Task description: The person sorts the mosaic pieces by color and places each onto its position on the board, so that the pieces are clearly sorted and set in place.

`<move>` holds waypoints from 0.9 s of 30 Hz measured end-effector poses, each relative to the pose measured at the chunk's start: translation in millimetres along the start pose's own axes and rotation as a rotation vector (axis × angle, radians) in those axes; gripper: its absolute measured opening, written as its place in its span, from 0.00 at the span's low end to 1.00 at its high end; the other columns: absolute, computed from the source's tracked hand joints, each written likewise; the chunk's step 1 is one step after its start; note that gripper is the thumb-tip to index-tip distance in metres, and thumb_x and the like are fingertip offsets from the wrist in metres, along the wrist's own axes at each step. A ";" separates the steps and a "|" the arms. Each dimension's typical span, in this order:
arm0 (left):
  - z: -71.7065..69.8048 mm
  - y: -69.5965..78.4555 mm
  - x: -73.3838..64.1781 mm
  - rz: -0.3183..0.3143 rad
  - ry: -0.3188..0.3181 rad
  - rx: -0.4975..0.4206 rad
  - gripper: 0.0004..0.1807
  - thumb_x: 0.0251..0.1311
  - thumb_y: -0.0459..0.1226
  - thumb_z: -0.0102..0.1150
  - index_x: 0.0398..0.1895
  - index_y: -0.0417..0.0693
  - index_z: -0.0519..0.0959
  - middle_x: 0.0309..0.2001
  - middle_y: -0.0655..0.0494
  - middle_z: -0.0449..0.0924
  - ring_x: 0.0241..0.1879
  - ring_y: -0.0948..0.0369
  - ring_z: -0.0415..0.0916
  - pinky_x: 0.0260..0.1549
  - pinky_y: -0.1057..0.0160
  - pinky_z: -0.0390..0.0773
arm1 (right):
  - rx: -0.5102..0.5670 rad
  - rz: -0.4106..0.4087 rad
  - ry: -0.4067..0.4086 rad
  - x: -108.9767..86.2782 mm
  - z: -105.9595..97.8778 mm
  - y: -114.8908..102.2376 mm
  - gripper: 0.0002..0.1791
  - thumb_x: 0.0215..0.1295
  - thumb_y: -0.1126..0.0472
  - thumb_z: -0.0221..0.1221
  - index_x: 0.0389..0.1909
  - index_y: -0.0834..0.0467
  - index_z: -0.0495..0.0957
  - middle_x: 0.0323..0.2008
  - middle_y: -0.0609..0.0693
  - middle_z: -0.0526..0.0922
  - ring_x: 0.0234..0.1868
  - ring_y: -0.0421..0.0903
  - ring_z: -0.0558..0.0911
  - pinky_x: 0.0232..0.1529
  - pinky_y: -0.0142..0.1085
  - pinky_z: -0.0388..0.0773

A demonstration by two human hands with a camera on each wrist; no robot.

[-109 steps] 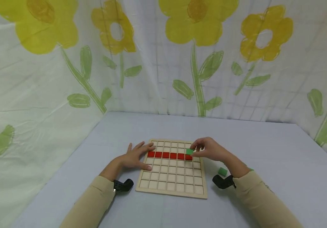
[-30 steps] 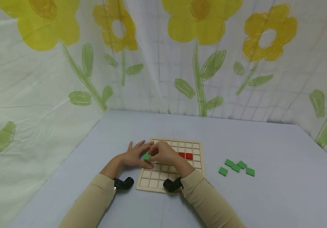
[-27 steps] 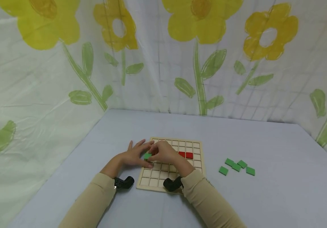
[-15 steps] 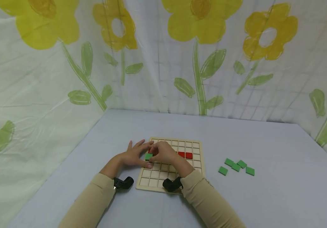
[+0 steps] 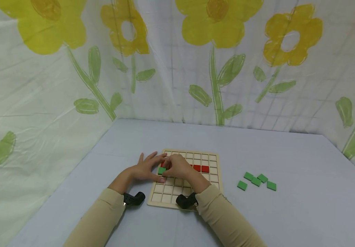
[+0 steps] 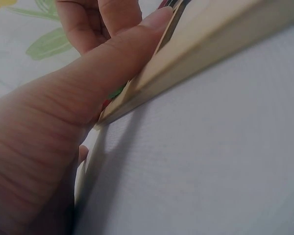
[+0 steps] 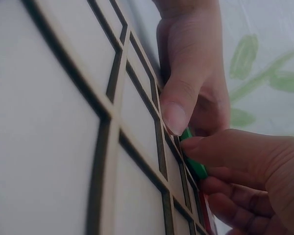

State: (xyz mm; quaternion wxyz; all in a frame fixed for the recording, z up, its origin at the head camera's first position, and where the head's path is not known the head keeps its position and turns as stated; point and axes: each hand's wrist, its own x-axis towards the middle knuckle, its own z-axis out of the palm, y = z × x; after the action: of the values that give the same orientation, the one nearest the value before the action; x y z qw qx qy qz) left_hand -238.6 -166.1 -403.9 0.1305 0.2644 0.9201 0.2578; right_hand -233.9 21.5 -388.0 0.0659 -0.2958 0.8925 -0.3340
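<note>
My left hand [image 5: 141,170] rests on the left edge of a light wooden grid board [image 5: 169,189], fingers spread. Its thumb presses on the board's frame in the left wrist view. Reaching across the board, my right hand [image 5: 181,168] pinches a green square tile [image 5: 161,171] at the left side, just on the near side of a row of red tiles [image 5: 205,169]. That hand hides the middle of the row. From the right wrist the green tile [image 7: 198,166] appears tilted between the right thumb and fingers, close to the left thumb [image 7: 175,117].
Several loose green tiles [image 5: 255,181] lie on the white table [image 5: 288,212] right of the board. Black wrist cameras [image 5: 186,201] sit on both wrists. A flower-printed curtain [image 5: 177,85] hangs behind the table.
Earlier my right hand held a green tile over the right end of the red row; it is now at the left end. Lately the tile has shifted slightly right. My left hand stays put.
</note>
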 end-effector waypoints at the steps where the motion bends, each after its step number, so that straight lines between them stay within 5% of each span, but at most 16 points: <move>1: 0.1 0.1 -0.1 -0.002 -0.001 0.001 0.50 0.44 0.59 0.67 0.71 0.57 0.56 0.74 0.61 0.46 0.74 0.50 0.30 0.62 0.35 0.16 | 0.000 -0.002 0.001 -0.3 -0.2 -0.3 0.08 0.50 0.64 0.68 0.31 0.61 0.83 0.28 0.50 0.83 0.29 0.37 0.76 0.30 0.27 0.74; 27: 1.7 -2.5 1.8 0.028 0.008 0.007 0.49 0.43 0.59 0.67 0.70 0.57 0.59 0.74 0.60 0.47 0.74 0.48 0.31 0.61 0.33 0.18 | -0.045 -0.047 -0.026 -2.4 -3.0 -2.8 0.09 0.48 0.63 0.69 0.31 0.62 0.83 0.28 0.50 0.82 0.28 0.38 0.74 0.30 0.27 0.72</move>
State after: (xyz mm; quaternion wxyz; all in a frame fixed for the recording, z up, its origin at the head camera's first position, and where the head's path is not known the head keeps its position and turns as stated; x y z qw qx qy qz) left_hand -240.5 -166.3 -406.8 0.1222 0.2768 0.9177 0.2574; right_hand -231.6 22.9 -384.1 0.0628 -0.3226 0.8917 -0.3113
